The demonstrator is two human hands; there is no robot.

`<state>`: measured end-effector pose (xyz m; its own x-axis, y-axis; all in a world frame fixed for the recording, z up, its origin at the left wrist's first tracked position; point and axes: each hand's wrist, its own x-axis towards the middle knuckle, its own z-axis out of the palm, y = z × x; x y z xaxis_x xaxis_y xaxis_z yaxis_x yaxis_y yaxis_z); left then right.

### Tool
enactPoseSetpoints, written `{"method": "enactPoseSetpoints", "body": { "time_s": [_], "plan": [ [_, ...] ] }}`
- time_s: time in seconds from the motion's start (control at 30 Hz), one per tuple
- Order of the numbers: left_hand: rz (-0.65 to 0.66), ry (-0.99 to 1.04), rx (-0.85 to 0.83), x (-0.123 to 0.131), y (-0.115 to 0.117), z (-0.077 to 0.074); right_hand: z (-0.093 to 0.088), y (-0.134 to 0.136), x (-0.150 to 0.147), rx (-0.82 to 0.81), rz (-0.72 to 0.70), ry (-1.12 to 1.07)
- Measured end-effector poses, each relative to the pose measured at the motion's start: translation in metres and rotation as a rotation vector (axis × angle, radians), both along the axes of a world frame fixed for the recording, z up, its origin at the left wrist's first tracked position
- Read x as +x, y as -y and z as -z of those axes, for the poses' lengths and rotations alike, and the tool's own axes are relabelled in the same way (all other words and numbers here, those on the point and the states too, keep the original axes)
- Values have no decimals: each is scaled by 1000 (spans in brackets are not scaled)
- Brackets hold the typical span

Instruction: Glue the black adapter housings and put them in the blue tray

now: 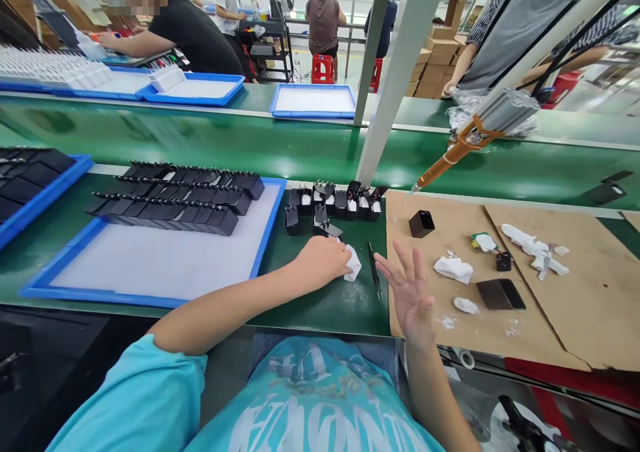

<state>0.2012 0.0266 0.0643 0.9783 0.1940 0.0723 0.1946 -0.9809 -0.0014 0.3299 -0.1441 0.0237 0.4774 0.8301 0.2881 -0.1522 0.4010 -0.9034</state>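
My left hand point(323, 263) reaches over the green bench with its fingers closed on a crumpled white wipe point(353, 264). Just beyond it stand several small black plastic housings point(340, 203), some with raised flaps and white material inside. My right hand point(411, 295) is raised palm up, fingers spread, holding nothing. Between the hands lies a slim black tool point(375, 270), perhaps tweezers. On the cardboard point(430, 332) to the right are an open black case point(421, 224), another black case point(501, 294), a white wad point(453, 269) and a small circuit board point(484, 241).
A blue-rimmed tray point(150, 265) at left holds rows of black housings point(170, 199). An orange-brown dispenser point(450, 155) hangs over the cardboard beside a pale metal post point(395, 79). Behind a green conveyor point(225, 139) are more trays point(313, 100) and several people.
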Motion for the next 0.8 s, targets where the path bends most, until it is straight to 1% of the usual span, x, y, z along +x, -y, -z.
{"method": "enactPoseSetpoints", "body": {
  "time_s": [0.07, 0.17, 0.27, 0.37, 0.43, 0.5, 0.63, 0.7, 0.73, 0.8],
  "plan": [
    [57, -31, 154, 6, 5, 8, 5, 1, -1, -23, 3, -14],
    [83, 23, 287, 11, 4, 13, 12, 3, -1, -59, 16, -32],
    [39, 29, 347, 20, -3, 13, 18, 2, 1, -108, 30, -45],
    [0, -64, 346, 30, -7, 12, 22, -1, 1, -127, 27, -40],
    [5, -102, 291, 35, -7, 10, 22, -2, 1, -138, 34, -38],
    [14, -89, 191, 36, -6, 4, 21, -4, 2, -159, 54, -48],
    [7, -10, -148, 31, -7, -18, 14, -6, 7, -157, 84, -76],
    [1, 19, -301, 28, -8, -29, 7, -9, 9, -128, 55, -67],
    [5, 40, -350, 26, -8, -34, 4, -11, 9, -115, 31, -57],
    [14, 110, -374, 21, -7, -39, -2, -16, 8, -103, -24, -34]
  ]
}}
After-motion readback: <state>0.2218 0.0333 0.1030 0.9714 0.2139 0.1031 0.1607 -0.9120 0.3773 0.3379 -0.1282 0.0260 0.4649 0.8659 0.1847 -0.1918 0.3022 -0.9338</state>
